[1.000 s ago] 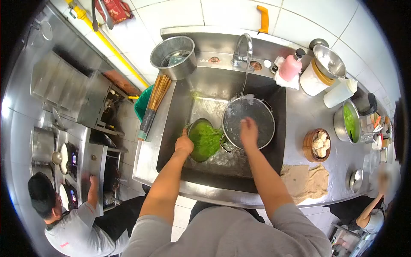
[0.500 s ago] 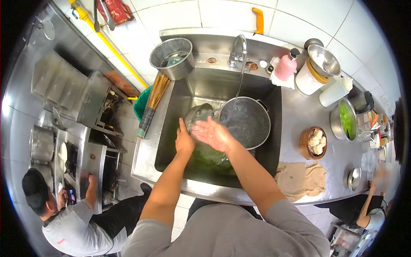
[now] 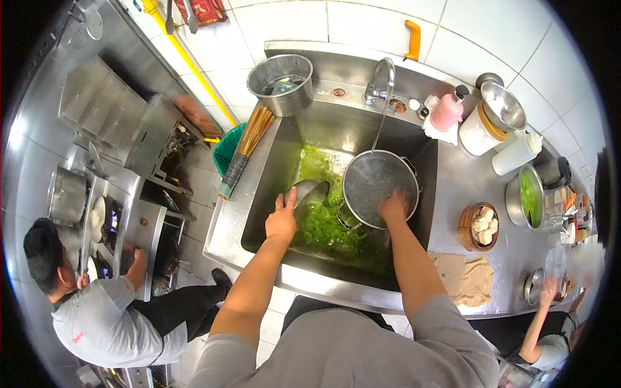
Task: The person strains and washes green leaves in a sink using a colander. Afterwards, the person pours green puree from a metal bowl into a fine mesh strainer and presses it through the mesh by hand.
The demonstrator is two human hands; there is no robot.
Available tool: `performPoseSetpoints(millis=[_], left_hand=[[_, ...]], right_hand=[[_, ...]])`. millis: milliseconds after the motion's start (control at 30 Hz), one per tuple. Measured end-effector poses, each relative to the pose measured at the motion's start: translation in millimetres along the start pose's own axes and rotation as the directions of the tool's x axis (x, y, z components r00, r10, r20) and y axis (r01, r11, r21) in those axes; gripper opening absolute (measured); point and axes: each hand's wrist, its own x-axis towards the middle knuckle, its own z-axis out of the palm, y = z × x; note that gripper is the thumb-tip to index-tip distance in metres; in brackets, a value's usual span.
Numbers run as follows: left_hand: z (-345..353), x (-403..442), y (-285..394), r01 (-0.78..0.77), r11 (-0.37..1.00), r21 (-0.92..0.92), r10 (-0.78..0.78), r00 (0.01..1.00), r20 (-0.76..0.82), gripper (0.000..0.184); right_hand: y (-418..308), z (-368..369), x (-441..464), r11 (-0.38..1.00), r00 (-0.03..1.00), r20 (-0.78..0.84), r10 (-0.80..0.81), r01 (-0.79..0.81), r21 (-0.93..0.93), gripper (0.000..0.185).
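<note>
With our left hand (image 3: 281, 221) we hold one tilted, round grey metal bowl (image 3: 315, 192), at nine o'clock from one round, water-filled metal pot (image 3: 353, 215), both inside one rectangular steel sink (image 3: 343, 127). Our right hand (image 3: 393, 205) dips into the pot; we cannot tell its grip.

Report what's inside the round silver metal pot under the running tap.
The round silver metal pot holds greyish water, partly hidden by the bare right hand on the near side. The murky surface conceals the pot's bottom and anything lying there.
</note>
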Motion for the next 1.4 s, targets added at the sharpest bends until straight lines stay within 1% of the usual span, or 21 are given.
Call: performPoseSetpoints(millis=[67, 100, 133, 200, 267, 367, 400, 500, 533, 567, 600, 633, 700, 900, 1000, 1133, 1200, 1233, 1300, 1367, 1400], left_hand=[[-44, -17, 24, -0.032, 0.997, 0.071, 0.021, 0.988, 0.152, 0.098], [-44, -18, 24, -0.035, 0.997, 0.073, 0.024, 0.989, 0.149, 0.098], [-42, -20, 22, -0.012, 1.000, 0.026, 0.009, 0.995, 0.099, 0.097], [-39, -22, 22, 0.005, 1.000, -0.022, -0.004, 0.999, 0.050, 0.096], [-35, -26, 26, 0.047, 0.965, -0.258, -0.071, 0.994, -0.085, 0.092], [-20, -20, 31, 0.079, 0.871, -0.485, -0.171, 0.974, -0.149, 0.087], [-39, -19, 38, 0.219, 0.812, -0.541, -0.254, 0.967, 0.011, 0.086], [-41, -21, 20, 0.195, 0.866, -0.460, -0.249, 0.967, -0.060, 0.087], [-45, -26, 15, 0.203, 0.868, -0.453, -0.258, 0.964, -0.061, 0.087], [-53, -32, 11, 0.132, 0.931, -0.340, -0.181, 0.976, -0.118, 0.091], [-61, -36, 10, 0.057, 0.974, -0.221, -0.095, 0.982, -0.166, 0.095], [-70, -41, 9, 0.058, 0.974, -0.219, -0.095, 0.982, -0.165, 0.095], [-82, -48, 8, -0.216, 0.953, 0.212, 0.236, 0.969, -0.073, 0.103], [-103, -26, 36, -0.443, 0.896, -0.038, 0.310, 0.683, -0.662, 0.088], [-97, -16, 108, -0.410, 0.870, -0.274, 0.247, 0.843, -0.477, 0.094], [-34, 10, 173, -0.256, 0.908, -0.332, 0.221, 0.965, -0.142, 0.087], [-9, 18, 191, 0.046, 0.878, -0.477, -0.023, 0.998, 0.053, 0.084], [0, 18, 197, 0.033, 0.875, -0.483, -0.004, 0.998, 0.061, 0.084], [15, 14, 197, 0.294, 0.873, -0.388, -0.215, 0.948, 0.236, 0.087], [26, 9, 195, 0.293, 0.878, -0.379, -0.195, 0.941, 0.277, 0.096], [34, 8, 196, 0.257, 0.878, -0.403, -0.165, 0.954, 0.248, 0.099]], right_hand=[[-17, -10, -7, 0.996, 0.986, 0.168, -0.017, 0.031, -0.080, 0.053], [-24, -10, -3, 0.807, 0.839, 0.541, 0.049, -0.353, 0.473, 0.052], [-32, -11, -3, 0.248, 0.595, 0.786, -0.166, -0.747, 0.617, 0.050], [-68, -1, -27, -0.049, 0.603, 0.716, -0.352, -0.776, 0.629, 0.054], [-109, -21, -71, 0.043, 0.537, 0.562, -0.629, -0.697, 0.715, 0.055], [-155, -30, -141, 0.216, 0.457, 0.587, -0.668, -0.636, 0.741, 0.070], [-157, -6, -154, 0.213, 0.400, 0.538, -0.742, -0.620, 0.755, 0.071], [-136, 51, -157, 0.528, 0.279, 0.575, -0.769, -0.231, 0.818, 0.072], [-132, 36, -160, 0.525, 0.270, 0.574, -0.773, -0.236, 0.818, 0.072], [-127, 5, -164, 0.650, 0.349, 0.549, -0.760, 0.376, 0.661, 0.067], [-122, -14, -163, 0.547, 0.405, 0.482, -0.777, 0.814, 0.198, 0.063], [-114, -15, -159, 0.546, 0.404, 0.482, -0.777, 0.813, 0.200, 0.063], [-95, -20, -147, 0.522, 0.476, 0.224, -0.851, 0.714, 0.467, 0.048], [-24, -80, -105, 0.664, 0.727, -0.158, -0.668, 0.679, 0.313, 0.037], [-12, -95, -89, 0.793, 0.796, -0.436, -0.419, 0.555, 0.251, 0.049], [2, -93, -88, 0.759, 0.826, -0.396, -0.402, 0.542, 0.361, 0.058], [10, -91, -84, 0.714, 0.849, -0.251, -0.466, 0.528, 0.460, 0.054], [14, -90, -79, 0.727, 0.855, -0.255, -0.453, 0.519, 0.450, 0.054], [21, -81, -68, 0.714, 0.819, -0.032, -0.572, 0.517, 0.471, 0.051], [22, -69, -38, 0.736, 0.805, 0.101, -0.584, 0.473, 0.484, 0.048], [11, -71, -20, 0.852, 0.772, 0.362, -0.522, 0.457, 0.255, 0.049]])
